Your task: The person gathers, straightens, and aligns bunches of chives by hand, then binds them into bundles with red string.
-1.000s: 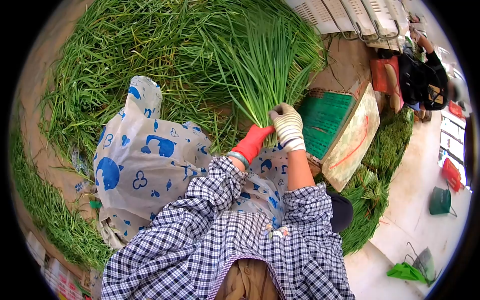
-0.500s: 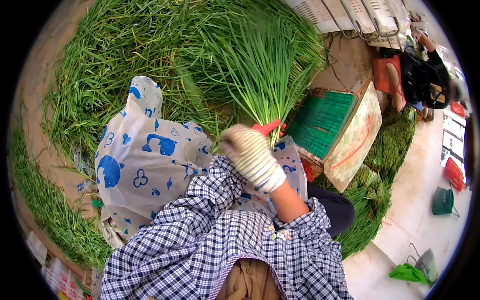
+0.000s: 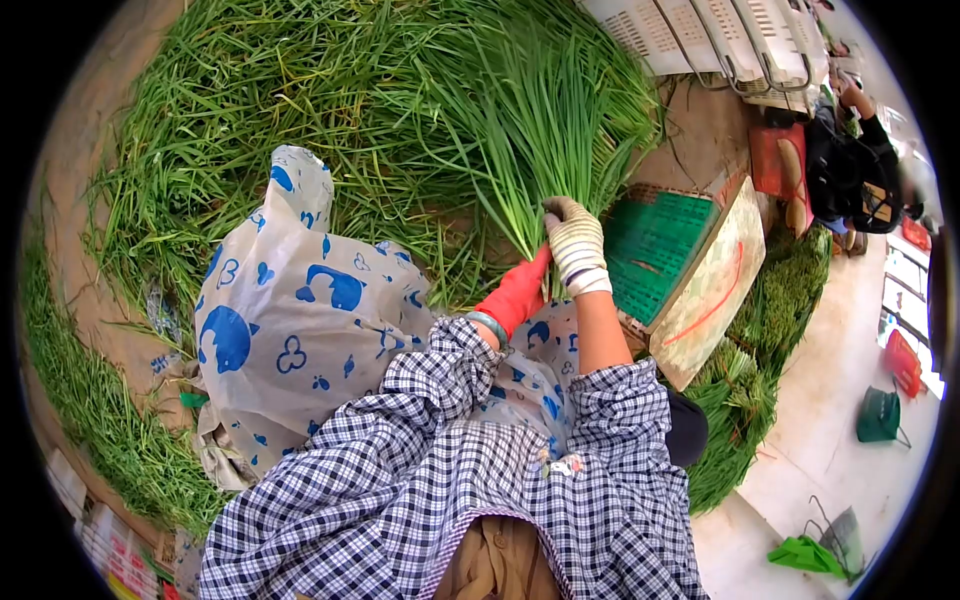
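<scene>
My left hand point(image 3: 515, 298), in a red glove, is closed around the lower stems of a bunch of long green chives point(image 3: 545, 130). The leaves fan out away from me over the pile. My right hand point(image 3: 577, 243), in a striped white knit glove, wraps the right side of the same bunch just above the left. Its fingertips are partly hidden behind the stems. Under my forearms a whitish plastic sheet point(image 3: 290, 330) with blue prints covers my lap.
A big heap of loose chives point(image 3: 270, 90) spreads ahead and left. Beside my right hand stands a box with a green slatted top point(image 3: 655, 250) and a pale board. White crates point(image 3: 690, 35) stand at the back right. Bundled chives point(image 3: 735, 400) lie rightward; another person point(image 3: 850, 160) sits beyond.
My right hand has swung up and forward from in front of my left hand onto the bunch. The red-gloved left hand, mostly covered before, now shows fully, still holding the stems.
</scene>
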A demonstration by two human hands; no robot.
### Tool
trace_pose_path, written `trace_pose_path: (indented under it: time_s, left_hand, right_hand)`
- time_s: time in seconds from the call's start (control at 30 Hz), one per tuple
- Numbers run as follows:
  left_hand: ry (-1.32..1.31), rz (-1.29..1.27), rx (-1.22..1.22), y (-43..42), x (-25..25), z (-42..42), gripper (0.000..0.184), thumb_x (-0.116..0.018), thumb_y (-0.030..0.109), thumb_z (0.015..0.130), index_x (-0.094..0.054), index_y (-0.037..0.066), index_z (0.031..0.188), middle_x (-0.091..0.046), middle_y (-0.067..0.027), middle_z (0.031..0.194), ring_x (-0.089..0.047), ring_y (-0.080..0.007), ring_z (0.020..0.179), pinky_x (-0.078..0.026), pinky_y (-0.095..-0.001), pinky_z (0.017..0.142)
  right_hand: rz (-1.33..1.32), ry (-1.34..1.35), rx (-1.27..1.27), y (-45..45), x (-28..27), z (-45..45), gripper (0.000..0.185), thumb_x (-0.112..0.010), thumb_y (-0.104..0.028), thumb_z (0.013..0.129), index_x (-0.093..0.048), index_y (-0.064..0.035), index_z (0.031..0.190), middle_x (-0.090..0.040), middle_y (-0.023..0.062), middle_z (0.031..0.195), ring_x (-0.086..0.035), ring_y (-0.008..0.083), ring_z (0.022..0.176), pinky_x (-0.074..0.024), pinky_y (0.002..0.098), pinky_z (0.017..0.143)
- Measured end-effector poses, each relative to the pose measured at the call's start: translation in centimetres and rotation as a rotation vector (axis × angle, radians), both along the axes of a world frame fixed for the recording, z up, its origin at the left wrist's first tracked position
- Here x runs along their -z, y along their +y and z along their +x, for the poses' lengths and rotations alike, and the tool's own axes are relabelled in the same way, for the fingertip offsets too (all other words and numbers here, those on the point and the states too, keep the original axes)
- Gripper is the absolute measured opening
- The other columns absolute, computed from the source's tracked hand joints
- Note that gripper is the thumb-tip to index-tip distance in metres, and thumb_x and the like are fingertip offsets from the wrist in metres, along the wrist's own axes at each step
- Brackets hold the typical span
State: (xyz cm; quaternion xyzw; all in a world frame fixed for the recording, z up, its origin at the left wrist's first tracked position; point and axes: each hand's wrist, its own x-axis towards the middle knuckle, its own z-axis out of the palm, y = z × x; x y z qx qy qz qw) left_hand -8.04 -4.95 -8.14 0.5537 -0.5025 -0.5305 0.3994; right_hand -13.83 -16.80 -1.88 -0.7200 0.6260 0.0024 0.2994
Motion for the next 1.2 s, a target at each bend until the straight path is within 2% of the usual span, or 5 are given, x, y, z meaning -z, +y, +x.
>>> trace_pose_path:
  time_s: [0.1,0.4,0.83,1.07,1.2]
  left_hand:
    - [0.087,0.063,-0.040,0.2,0.2,0.0,0.093,-0.071,0.016,0.076,-0.015,0.007,0.150,-0.064,-0.0225,0.097,-0.065,-0.0410,0.089,-0.052,-0.0412,0.075]
    - [0.056,0.106,0.000,-0.3,0.3,-0.4,0.096,-0.070,0.022,0.080,-0.006,0.013,0.151,-0.064,-0.0224,0.103,-0.065,-0.0409,0.094,-0.053,-0.0429,0.077]
    - [0.043,0.088,-0.054,0.3,-0.1,-0.9,0.090,-0.073,0.020,0.075,-0.021,0.010,0.148,-0.065,-0.0234,0.097,-0.064,-0.0417,0.091,-0.053,-0.0451,0.077]
    - [-0.039,0.052,-0.085,0.5,0.6,-2.0,0.089,-0.072,0.018,0.075,-0.022,0.007,0.148,-0.064,-0.0263,0.092,-0.063,-0.0442,0.084,-0.051,-0.0487,0.072]
    - [-0.057,0.038,-0.087,0.5,1.3,-2.3,0.091,-0.073,0.019,0.075,-0.021,0.008,0.149,-0.063,-0.0274,0.092,-0.062,-0.0447,0.085,-0.050,-0.0501,0.071]
  right_hand:
    - [-0.016,0.003,-0.004,-0.4,0.6,-0.4,0.024,-0.064,-0.019,0.084,-0.069,-0.0067,0.105,-0.068,0.0187,0.101,-0.066,0.0335,0.095,-0.0504,0.0400,0.087]
    - [0.003,0.117,-0.054,0.0,-0.2,1.0,0.026,-0.065,-0.027,0.084,-0.069,-0.0061,0.100,-0.066,0.0186,0.103,-0.063,0.0341,0.096,-0.0490,0.0414,0.087]
    - [0.035,0.354,-0.006,-3.4,-0.9,2.3,0.069,-0.066,-0.029,0.082,-0.039,-0.0123,0.144,-0.062,0.0249,0.117,-0.060,0.0397,0.107,-0.0468,0.0455,0.093]
    - [-0.017,0.280,-0.007,-3.4,-0.3,2.1,0.057,-0.066,-0.028,0.082,-0.051,-0.0118,0.135,-0.063,0.0212,0.118,-0.061,0.0384,0.107,-0.0467,0.0446,0.094]
    - [-0.046,0.230,-0.125,-3.4,-0.5,3.6,0.034,-0.063,-0.023,0.084,-0.064,-0.0136,0.117,-0.064,0.0169,0.118,-0.061,0.0355,0.105,-0.0482,0.0433,0.092]
